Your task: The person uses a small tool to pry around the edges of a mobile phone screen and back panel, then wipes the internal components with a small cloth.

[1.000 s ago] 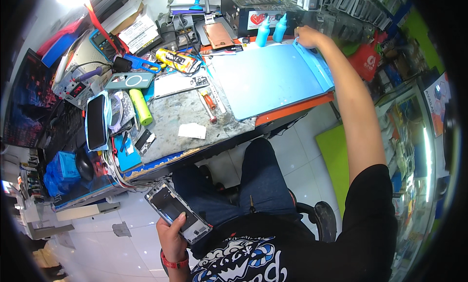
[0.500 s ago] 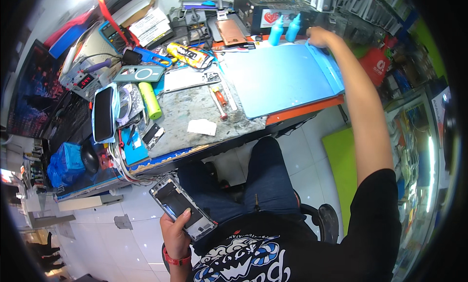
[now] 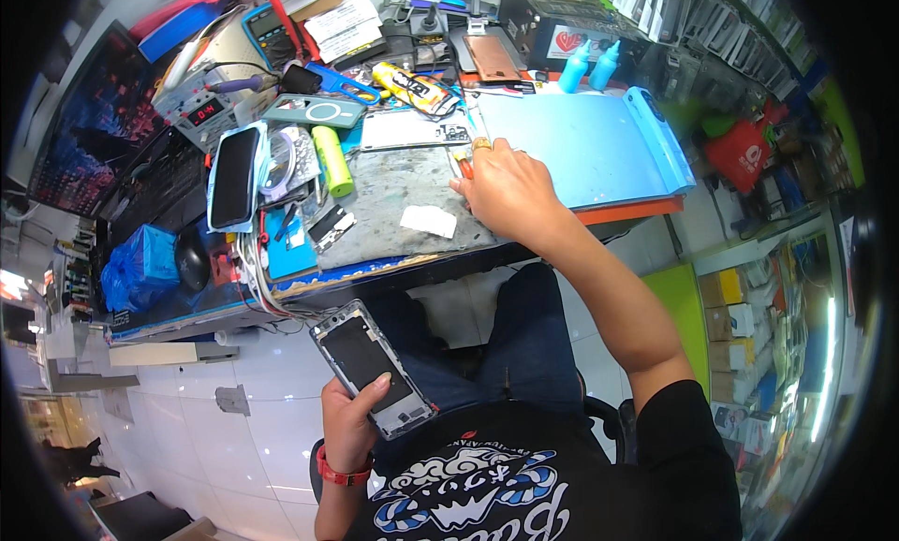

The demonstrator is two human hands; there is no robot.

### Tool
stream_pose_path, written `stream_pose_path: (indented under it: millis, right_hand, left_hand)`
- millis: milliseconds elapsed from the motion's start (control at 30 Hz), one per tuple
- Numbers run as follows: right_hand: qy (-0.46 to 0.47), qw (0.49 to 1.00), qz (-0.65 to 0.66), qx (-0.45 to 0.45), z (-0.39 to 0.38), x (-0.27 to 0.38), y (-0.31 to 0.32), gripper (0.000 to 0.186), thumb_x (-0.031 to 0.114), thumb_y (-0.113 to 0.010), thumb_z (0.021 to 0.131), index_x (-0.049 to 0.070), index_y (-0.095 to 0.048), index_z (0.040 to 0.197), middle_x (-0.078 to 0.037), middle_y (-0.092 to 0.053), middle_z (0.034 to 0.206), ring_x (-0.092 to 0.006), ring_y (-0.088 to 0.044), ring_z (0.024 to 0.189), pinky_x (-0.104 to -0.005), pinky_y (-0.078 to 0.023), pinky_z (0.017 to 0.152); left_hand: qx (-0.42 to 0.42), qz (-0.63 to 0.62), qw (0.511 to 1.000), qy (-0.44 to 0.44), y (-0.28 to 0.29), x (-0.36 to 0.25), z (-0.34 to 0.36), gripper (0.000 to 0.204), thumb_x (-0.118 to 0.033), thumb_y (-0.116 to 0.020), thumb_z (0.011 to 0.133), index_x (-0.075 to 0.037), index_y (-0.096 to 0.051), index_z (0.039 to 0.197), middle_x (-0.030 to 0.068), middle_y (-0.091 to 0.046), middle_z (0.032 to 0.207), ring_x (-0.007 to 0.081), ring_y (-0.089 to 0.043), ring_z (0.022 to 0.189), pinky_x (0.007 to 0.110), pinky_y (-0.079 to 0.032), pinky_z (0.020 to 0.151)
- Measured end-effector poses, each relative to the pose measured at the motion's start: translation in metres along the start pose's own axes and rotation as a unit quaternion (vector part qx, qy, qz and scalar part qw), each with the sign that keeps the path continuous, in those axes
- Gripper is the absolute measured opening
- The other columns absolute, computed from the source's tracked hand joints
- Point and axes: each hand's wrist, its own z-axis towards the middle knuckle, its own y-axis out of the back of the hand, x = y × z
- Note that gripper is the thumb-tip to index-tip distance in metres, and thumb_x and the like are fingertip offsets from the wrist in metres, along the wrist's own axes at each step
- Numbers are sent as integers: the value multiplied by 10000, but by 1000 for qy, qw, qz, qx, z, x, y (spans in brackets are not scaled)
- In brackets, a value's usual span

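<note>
My left hand [image 3: 352,419] is closed on the lower end of a phone frame [image 3: 370,357], thumb across its face, and holds it tilted over my lap. The frame has a silvery rim and a large dark panel inside. My right hand [image 3: 510,190] reaches down over the bench, at the left edge of the blue mat [image 3: 585,148]. Its thumb and fingers are apart beside a red-handled screwdriver [image 3: 464,165]; the fingertips are partly hidden. Beyond the hand lies an opened phone body [image 3: 403,129]. A torn white sheet [image 3: 429,221] lies nearer the bench's front edge.
Two light-blue squeeze bottles [image 3: 575,68] stand behind the mat. At left are a black-screened phone [image 3: 233,176], a green cylinder [image 3: 331,160], a yellow-and-black can [image 3: 417,90], a power supply [image 3: 201,115] and a mouse [image 3: 192,260]. Cables [image 3: 251,284] hang over the front edge.
My right hand has come from the far right edge of the blue mat leftward and nearer, to the screwdriver. The left hand still holds the phone frame. The whole view has shifted slightly.
</note>
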Motion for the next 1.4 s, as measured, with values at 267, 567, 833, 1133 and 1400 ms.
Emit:
stream_pose_path:
  millis: [267, 567, 833, 1133, 1400]
  right_hand:
    - [-18, 999, -20, -33, 28, 8, -27, 322, 69, -473, 870, -111, -575, 1117, -305, -660, 992, -448, -679, 904, -505, -548, 806]
    - [110, 987, -120, -1, 27, 2, -33, 256, 60, -509, 869, -107, -566, 1055, -293, -673, 959, -435, -675, 895, -503, -538, 819]
    - [152, 975, -158, -29, 13, -4, -34, 270, 21, -452, 913, -130, -552, 1113, -298, -658, 983, -410, -668, 911, -478, -533, 813]
    - [18, 999, 32, -9, 18, -9, 6, 327, 1, -389, 892, -121, -455, 1188, -392, -602, 1078, -529, -584, 1052, -534, -447, 915]
    - [-9, 998, -19, -54, 98, -32, 3, 339, -2, -437, 848, -169, -489, 1138, -412, -612, 1095, -531, -596, 1094, -503, -471, 956]
  left_hand:
    - [14, 23, 1000, -10, 6, -3, -9, 221, -63, -723, 881, 32, -675, 1074, 71, -716, 982, 123, -666, 863, 284, -530, 797]
    - [27, 8, 1000, 8, 11, -9, -11, 241, -83, -721, 895, 29, -672, 1103, 71, -723, 986, 107, -671, 864, 262, -537, 783]
    - [46, 43, 998, 26, 10, -14, -14, 227, -108, -711, 910, 24, -683, 1093, 68, -727, 972, 101, -674, 849, 265, -543, 768]
    - [51, 24, 998, 34, 14, -10, -12, 209, -107, -698, 920, 13, -683, 1091, 65, -727, 978, 102, -676, 850, 270, -543, 768]
    - [58, 53, 996, 48, 10, -14, -12, 216, -118, -700, 923, 15, -682, 1092, 62, -730, 975, 99, -673, 853, 270, -540, 761]
